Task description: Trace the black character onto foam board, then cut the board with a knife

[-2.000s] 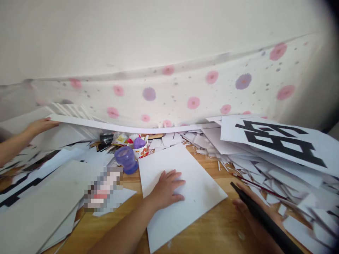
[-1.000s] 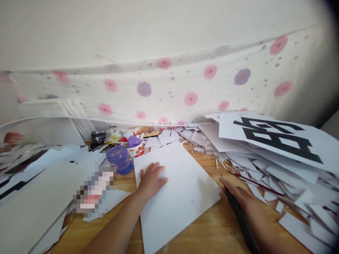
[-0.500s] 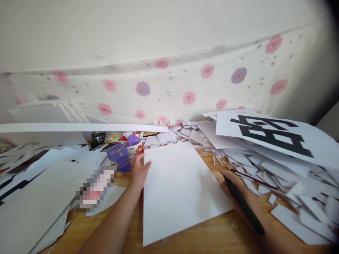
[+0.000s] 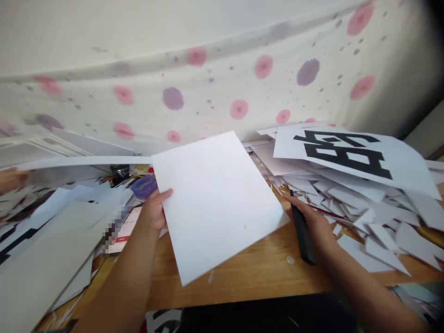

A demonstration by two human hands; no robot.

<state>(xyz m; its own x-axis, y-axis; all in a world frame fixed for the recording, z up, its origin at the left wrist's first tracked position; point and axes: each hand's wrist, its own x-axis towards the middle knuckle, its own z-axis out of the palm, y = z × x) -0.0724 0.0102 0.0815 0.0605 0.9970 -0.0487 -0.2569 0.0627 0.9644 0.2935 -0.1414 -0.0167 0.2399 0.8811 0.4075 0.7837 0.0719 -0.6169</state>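
My left hand [image 4: 157, 210] grips the left edge of a white foam-like board [image 4: 222, 208], thumb on top and fingers underneath. The board is lifted and tilted above the wooden table [image 4: 270, 277], and its face is blank but for a small dark mark. My right hand [image 4: 308, 217] is closed around a black utility knife [image 4: 301, 236]; its blade cannot be made out. That hand is beside the board's right corner, and I cannot tell whether it touches it. Just behind my left hand stands a translucent purple container [image 4: 144, 186].
White offcuts [image 4: 385, 236] lie heaped on the right, under a sheet with black characters [image 4: 347, 152]. Boards and sheets [image 4: 52, 249] cover the left, beside a phone-like device [image 4: 126, 229]. A long white strip [image 4: 86, 160] crosses the back, near another person's hand [image 4: 12, 179].
The board has risen off the table and tilted, moving left with my left hand. My right hand keeps the knife, now turned more upright. Another person's hand has appeared at far left.
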